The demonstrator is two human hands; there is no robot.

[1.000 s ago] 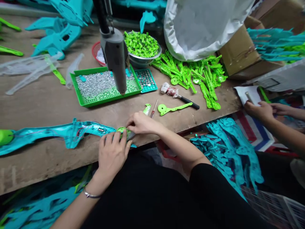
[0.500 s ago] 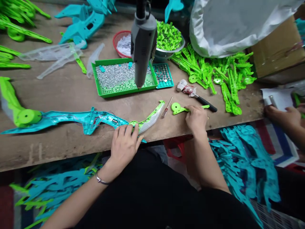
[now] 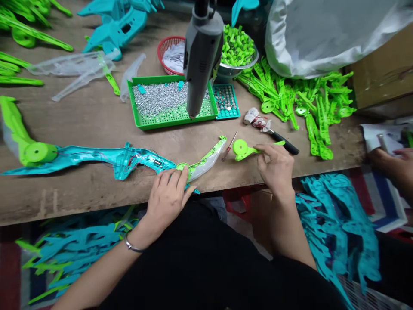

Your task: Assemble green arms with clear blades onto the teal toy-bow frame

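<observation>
A long turquoise plastic half-shell, shaped like a toy bow (image 3: 88, 156), lies open side up with thin wires inside. At its left end sits a bright green limb with a round hub (image 3: 40, 153). A green limb with a translucent strip (image 3: 208, 161) joins its right end. My left hand (image 3: 169, 191) is closed over that right end, its fingers covering part of the joint. Between thumb and fingers, my right hand (image 3: 275, 165) pinches the narrow arm of a loose green plastic limb piece (image 3: 241, 149), its round disc pointing left.
A grey electric screwdriver (image 3: 201, 64) hangs over a green screw tray (image 3: 176, 122). A small screwdriver (image 3: 229, 146) and a wrapped-head hammer (image 3: 284, 142) lie near my right hand. Green limb parts (image 3: 318, 107) are heaped behind. Another person's hand (image 3: 392, 161) is at the right edge.
My right hand has shifted slightly right and turned the green limb piece, so its disc now shows a smoother face. The left hand stays on the toy bow. The view has shifted slightly.
</observation>
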